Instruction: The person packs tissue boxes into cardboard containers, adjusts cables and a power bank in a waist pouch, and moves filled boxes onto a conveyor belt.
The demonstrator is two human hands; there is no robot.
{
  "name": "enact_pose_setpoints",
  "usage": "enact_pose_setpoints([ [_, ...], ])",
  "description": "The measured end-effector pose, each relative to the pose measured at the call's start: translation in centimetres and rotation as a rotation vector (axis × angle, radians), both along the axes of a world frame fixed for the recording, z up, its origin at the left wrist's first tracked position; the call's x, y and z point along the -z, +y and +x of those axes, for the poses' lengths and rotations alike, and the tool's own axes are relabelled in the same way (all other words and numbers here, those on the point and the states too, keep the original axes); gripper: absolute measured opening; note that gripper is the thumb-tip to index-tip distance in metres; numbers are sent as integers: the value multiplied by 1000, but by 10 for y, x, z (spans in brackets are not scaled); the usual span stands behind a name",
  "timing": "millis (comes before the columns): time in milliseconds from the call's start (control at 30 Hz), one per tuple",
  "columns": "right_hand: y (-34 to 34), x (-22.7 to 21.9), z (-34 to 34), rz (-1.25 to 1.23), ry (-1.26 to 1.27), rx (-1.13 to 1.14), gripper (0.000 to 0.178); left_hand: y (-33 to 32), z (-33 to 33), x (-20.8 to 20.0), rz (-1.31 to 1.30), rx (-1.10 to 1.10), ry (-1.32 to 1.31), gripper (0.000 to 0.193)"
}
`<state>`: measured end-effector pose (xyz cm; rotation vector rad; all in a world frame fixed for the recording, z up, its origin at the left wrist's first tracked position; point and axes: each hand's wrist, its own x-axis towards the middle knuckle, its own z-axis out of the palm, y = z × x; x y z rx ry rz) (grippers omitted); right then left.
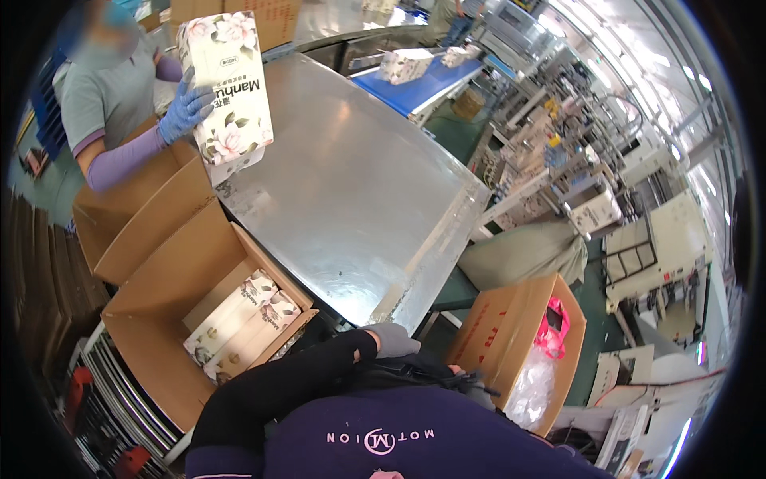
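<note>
My left hand (393,341), in a grey glove, rests in front of my body beside the corner of the metal table (343,168). Its forearm, in a black sleeve, crosses over the near side of an open cardboard box (152,375). Inside that box lie white floral packs (243,327). Only a small part of my right hand (479,391) shows at my waist, near a dark bag or strap. The fingers of both hands are mostly hidden, and nothing held can be made out.
Across the table's left corner, a co-worker's blue-gloved hand (185,108) holds up a large floral pack (227,88). A blue conveyor belt (407,84) carries more packs at the back. On my right stands a carton (503,327) with clear plastic; rollers (128,407) run at lower left.
</note>
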<state>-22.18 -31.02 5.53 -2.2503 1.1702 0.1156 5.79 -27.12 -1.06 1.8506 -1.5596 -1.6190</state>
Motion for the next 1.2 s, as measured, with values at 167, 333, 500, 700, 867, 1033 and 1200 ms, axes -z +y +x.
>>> enact_pose_setpoints([
  [167,-6,4,0,4,-21,-26,40,-1,-11,-3,-370,190,39,34],
  [333,-12,14,-4,16,-46,-91,44,3,-21,15,-441,218,154,36],
  [500,-8,22,-4,20,-70,-108,47,2,-26,-17,-381,228,-28,39],
  [700,-4,31,-9,20,-95,-129,52,9,-30,-26,-207,258,-96,49],
  [867,-5,41,-6,32,-114,-167,56,20,-18,2,-217,168,-32,46],
  [1033,-4,73,-11,-21,-192,-229,61,14,-35,24,-383,131,183,33],
  [1200,-15,152,-15,-142,-411,-384,65,21,-35,49,-355,-53,398,41],
])
